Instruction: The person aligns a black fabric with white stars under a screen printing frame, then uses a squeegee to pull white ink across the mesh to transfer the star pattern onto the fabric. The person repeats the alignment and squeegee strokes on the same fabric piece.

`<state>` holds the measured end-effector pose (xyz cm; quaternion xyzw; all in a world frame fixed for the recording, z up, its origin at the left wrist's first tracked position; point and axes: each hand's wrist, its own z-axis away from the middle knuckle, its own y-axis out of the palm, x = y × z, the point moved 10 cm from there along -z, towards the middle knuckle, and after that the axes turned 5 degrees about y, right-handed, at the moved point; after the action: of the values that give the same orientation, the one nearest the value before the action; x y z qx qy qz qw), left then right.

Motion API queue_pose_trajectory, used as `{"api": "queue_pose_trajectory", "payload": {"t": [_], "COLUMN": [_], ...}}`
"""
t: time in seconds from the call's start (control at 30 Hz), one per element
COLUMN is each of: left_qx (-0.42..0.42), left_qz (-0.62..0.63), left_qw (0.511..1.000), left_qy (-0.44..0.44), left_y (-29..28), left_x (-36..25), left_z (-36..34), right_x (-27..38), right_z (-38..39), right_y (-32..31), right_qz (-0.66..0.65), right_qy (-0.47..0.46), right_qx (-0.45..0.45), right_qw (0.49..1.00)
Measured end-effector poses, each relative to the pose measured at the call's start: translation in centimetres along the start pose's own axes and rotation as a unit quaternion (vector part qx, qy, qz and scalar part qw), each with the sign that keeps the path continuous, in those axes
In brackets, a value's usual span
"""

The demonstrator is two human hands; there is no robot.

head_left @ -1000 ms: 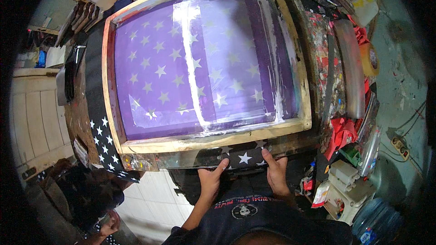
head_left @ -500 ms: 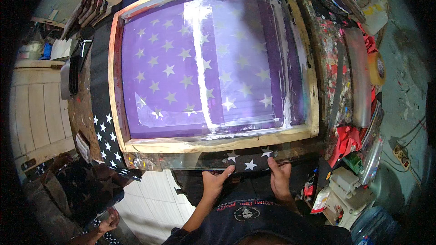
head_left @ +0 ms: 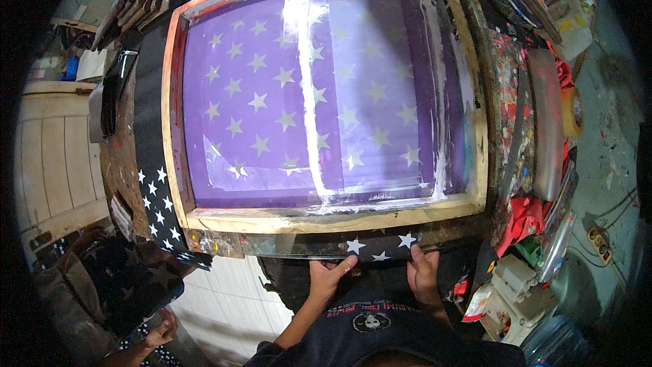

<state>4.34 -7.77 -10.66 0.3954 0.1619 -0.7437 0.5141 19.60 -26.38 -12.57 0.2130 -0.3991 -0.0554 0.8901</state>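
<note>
A black fabric strip with white stars [head_left: 380, 248] comes out from under the near side of a wooden screen-printing frame [head_left: 326, 221] and lies over the table's front edge. My left hand [head_left: 331, 277] grips the strip's left side, thumb on top and fingers hidden beneath. On its right side, my right hand [head_left: 424, 268] holds it in the same way. The frame carries a purple mesh [head_left: 265, 143] with rows of pale stars, and a white band of ink or filler runs down it.
Another black starred strip [head_left: 161, 211] hangs along the table's left side. At lower left, another person's hand [head_left: 161, 329] is near dark starred fabric [head_left: 129, 285]. Red cloth [head_left: 523, 221], a tape roll [head_left: 574, 112] and a clear roll [head_left: 547, 122] lie at right.
The whole view has shifted slightly, with the frame appearing a little farther right and lower. The strip's stars now sit slightly closer to my thumbs; both hands keep their grip.
</note>
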Motion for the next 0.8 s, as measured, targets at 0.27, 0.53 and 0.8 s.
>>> {"api": "queue_pose_trajectory", "payload": {"t": [0.27,0.53,0.8], "left_qx": [0.001,0.015,0.009], "left_qz": [0.001,-0.006,-0.010], "left_qw": [1.000,1.000,1.000], "left_qy": [-0.008,-0.024,-0.022], "left_y": [0.8,0.4,0.2], "left_x": [-0.5,0.1,0.5], "left_z": [-0.2,0.2,0.2], "right_x": [-0.1,-1.2,-1.3], "right_z": [0.2,0.7,0.4], "right_y": [-0.5,-3.2,-3.4], "right_qz": [0.089,0.134,0.145], "right_qy": [0.039,0.074,0.001], "right_qx": [-0.049,-0.108,-0.037], "right_qw": [0.994,0.982,0.989]}}
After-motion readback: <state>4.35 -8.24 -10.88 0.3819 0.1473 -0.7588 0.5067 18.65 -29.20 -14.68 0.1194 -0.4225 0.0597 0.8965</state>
